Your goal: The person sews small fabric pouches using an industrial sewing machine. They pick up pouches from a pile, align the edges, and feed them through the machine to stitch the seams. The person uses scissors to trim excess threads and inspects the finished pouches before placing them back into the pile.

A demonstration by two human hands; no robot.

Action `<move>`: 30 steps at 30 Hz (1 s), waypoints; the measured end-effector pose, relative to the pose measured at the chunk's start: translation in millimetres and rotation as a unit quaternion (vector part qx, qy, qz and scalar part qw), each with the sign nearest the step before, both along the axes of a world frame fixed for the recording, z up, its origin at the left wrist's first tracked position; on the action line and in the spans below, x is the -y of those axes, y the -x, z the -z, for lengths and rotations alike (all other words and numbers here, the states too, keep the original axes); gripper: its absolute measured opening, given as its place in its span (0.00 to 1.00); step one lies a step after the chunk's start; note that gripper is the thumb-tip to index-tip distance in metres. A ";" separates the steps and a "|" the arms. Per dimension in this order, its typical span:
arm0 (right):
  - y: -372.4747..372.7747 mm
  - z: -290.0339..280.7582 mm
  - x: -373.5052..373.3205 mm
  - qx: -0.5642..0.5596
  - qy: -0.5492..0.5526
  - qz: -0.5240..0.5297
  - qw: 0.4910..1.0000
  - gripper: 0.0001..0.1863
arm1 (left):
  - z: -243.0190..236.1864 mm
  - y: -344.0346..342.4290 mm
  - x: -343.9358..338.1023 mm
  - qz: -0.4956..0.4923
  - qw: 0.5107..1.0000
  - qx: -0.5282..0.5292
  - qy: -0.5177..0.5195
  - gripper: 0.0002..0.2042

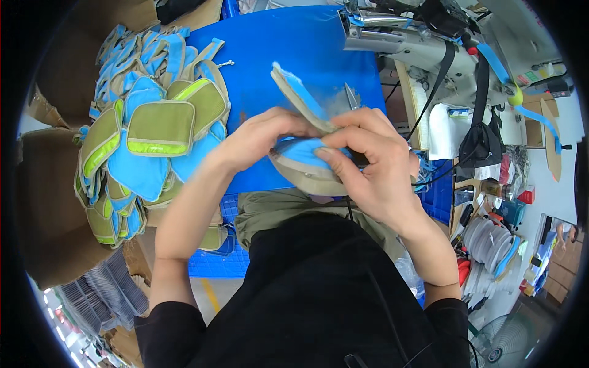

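Black shirt (319,288) sits nearest; beyond it, left hand (273,127) and right hand (375,156) both pinch a blue-lined pouch (307,175) — probably to spread it — over the near edge of the bench (276,37) (similar pouches (161,126) heaped left, perhaps for reach).

Bright, even light; white lamps (60,333) glow at eight o'clock; edges bend toward black corners; hazy blur on the tabletop (264,37) toward one o'clock
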State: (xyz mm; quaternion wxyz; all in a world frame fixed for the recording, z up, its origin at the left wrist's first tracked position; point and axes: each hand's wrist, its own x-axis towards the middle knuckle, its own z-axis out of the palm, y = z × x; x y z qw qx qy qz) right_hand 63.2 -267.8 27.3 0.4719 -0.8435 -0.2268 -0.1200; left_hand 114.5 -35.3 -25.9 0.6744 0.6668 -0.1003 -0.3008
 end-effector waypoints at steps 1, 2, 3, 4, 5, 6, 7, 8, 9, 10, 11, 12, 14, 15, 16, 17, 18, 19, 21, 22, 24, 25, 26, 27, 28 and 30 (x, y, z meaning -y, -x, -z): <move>-0.5 0.6 2.0 0.004 -0.002 0.006 1.000 0.09 | -3.3 -1.6 3.6 0.017 0.999 -0.022 0.019 0.18; -0.3 0.2 4.4 -0.011 0.001 0.006 1.000 0.08 | -10.8 -3.6 7.7 0.033 0.998 -0.044 0.039 0.17; 0.2 -1.2 6.9 -0.026 0.003 0.007 1.000 0.08 | -18.4 -5.4 10.2 0.050 0.995 -0.066 0.057 0.16; 2.1 -1.9 9.4 -0.043 0.005 0.013 0.999 0.08 | -23.4 -8.1 8.7 0.073 0.995 -0.051 0.034 0.14; 3.6 -2.7 10.9 -0.065 -0.002 0.022 0.998 0.08 | -28.1 -10.6 2.8 0.096 0.995 -0.035 0.011 0.12; 4.9 -3.8 12.1 -0.086 -0.009 0.030 0.996 0.07 | -33.8 -13.1 -0.8 0.118 0.993 -0.020 -0.012 0.11; 6.0 -3.1 13.1 -0.108 -0.016 0.039 0.993 0.07 | -42.0 -14.4 -1.4 0.102 0.994 -0.006 -0.035 0.10; 6.2 -1.0 14.8 -0.110 -0.022 0.034 0.993 0.07 | -53.0 -12.6 -2.2 0.085 0.995 0.008 -0.058 0.10; 5.1 2.1 17.4 -0.112 -0.028 0.028 0.993 0.07 | -62.2 -10.4 -1.9 0.067 0.994 0.022 -0.082 0.11; 4.0 4.6 18.7 -0.114 -0.034 0.021 0.993 0.06 | -68.4 -8.0 -1.4 0.048 0.993 0.058 -0.090 0.09; 3.0 5.9 19.3 -0.112 -0.035 0.013 0.993 0.07 | -75.4 -6.1 -1.0 0.046 0.982 0.132 -0.127 0.09; 2.1 6.8 19.6 -0.109 -0.036 0.004 0.993 0.08 | -82.6 -4.6 -0.7 0.044 0.964 0.206 -0.162 0.08; 0.0 5.6 18.0 -0.112 -0.041 -0.009 0.993 0.08 | -94.2 -6.4 -0.6 0.046 0.917 0.332 -0.215 0.08; -0.8 3.6 17.1 -0.119 -0.045 -0.012 0.992 0.08 | -98.7 -7.7 -0.2 0.050 0.891 0.384 -0.234 0.07; -2.0 2.2 16.3 -0.124 -0.049 -0.018 0.991 0.08 | -102.5 -8.5 0.7 0.053 0.862 0.436 -0.254 0.07; -3.5 2.4 15.2 -0.112 -0.051 -0.018 0.992 0.08 | -103.6 -10.3 3.1 0.041 0.849 0.469 -0.240 0.07; -5.3 2.7 14.1 -0.100 -0.053 -0.019 0.993 0.07 | -103.7 -13.0 6.5 0.029 0.835 0.501 -0.225 0.07; -6.8 2.8 13.5 -0.087 -0.054 -0.019 0.995 0.06 | -103.7 -14.7 8.3 0.017 0.820 0.532 -0.209 0.07; -9.2 2.5 12.8 -0.082 -0.057 -0.023 0.995 0.06 | -104.5 -16.4 8.0 0.036 0.843 0.495 -0.209 0.07; -10.1 2.2 12.8 -0.080 -0.057 -0.026 0.995 0.06 | -103.7 -16.7 7.7 0.041 0.854 0.475 -0.209 0.07; -10.7 3.5 13.9 -0.076 -0.068 -0.021 0.995 0.07 | -101.5 -16.4 5.9 0.044 0.875 0.434 -0.210 0.07; -10.5 4.4 15.2 -0.074 -0.072 -0.018 0.994 0.07 | -99.8 -15.1 5.3 0.043 0.886 0.413 -0.209 0.07; -9.6 4.8 16.1 -0.086 -0.080 -0.014 0.993 0.07 | -98.8 -13.7 4.9 0.034 0.889 0.407 -0.207 0.07; -7.7 4.8 16.9 -0.098 -0.088 -0.010 0.991 0.07 | -98.2 -11.8 4.5 0.025 0.893 0.400 -0.206 0.07; -6.0 5.2 17.3 -0.110 -0.096 -0.006 0.989 0.07 | -96.7 -9.8 4.2 0.015 0.896 0.393 -0.205 0.07; -3.1 1.9 17.8 -0.125 -0.106 0.001 0.986 0.06 | -93.4 -6.2 4.9 0.002 0.893 0.399 -0.207 0.08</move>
